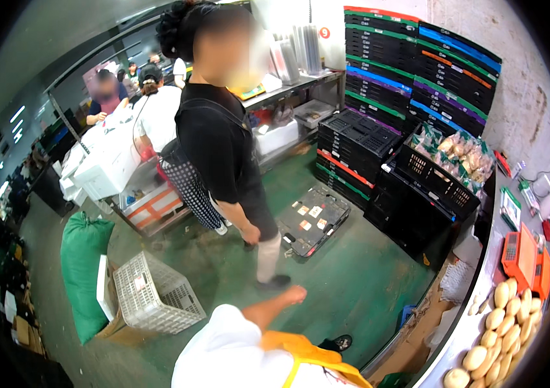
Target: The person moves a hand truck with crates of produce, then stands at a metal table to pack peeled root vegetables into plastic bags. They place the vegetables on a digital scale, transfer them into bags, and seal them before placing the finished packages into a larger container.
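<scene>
My left hand [296, 295] hangs in mid-air at the lower middle, its fingers curled with nothing visible in them, below my white sleeve and orange-yellow apron. Just beyond it a co-worker in black top and apron [213, 149] stands side-on, a bare hand low by the thigh. A dark flattened plastic crate [312, 221] with labels lies on the green floor farther ahead. At the right, potatoes [501, 330] lie on a worktop beside an orange device [520, 255], perhaps a scale. My right hand is out of view.
White lattice basket [155, 294] and green sack [84, 271] stand at left. Stacked black crates [385, 77] line the wall, one crate holding bagged produce [449, 152]. Behind the co-worker are steel shelving [319, 79], white foam boxes [97, 174] and several other people [158, 110].
</scene>
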A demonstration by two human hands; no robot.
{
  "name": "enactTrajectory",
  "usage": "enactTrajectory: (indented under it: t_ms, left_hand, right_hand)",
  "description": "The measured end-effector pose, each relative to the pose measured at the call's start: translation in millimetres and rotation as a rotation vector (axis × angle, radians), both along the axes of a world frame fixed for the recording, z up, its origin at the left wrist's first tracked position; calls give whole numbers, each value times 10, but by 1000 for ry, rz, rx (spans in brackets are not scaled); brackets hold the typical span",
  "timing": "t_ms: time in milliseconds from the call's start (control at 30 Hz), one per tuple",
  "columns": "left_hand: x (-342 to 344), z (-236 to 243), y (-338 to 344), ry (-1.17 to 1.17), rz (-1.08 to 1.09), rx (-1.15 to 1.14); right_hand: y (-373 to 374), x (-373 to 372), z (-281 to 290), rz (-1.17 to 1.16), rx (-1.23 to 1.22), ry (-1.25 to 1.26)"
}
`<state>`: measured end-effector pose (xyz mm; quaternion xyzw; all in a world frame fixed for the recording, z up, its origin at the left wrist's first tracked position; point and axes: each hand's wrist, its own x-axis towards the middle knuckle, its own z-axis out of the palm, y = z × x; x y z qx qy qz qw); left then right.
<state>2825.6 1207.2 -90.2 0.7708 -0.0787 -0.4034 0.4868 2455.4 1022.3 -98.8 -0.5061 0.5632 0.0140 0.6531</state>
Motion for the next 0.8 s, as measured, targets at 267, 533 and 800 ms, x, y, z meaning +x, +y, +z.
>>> enactTrajectory:
  t_ms: [267, 533, 800]
  left_hand:
    - [-295, 151, -1839, 359, -50, -109]
    - [386, 504, -3098, 577, 139, 137]
    - [1477, 3, -4749, 501, -115, -11]
  right_hand:
    - [-1857, 834, 306, 63, 21, -66]
    - [-3148, 1291, 354, -70, 76, -44]
    - [-3829, 1352, 648, -479, 258, -119]
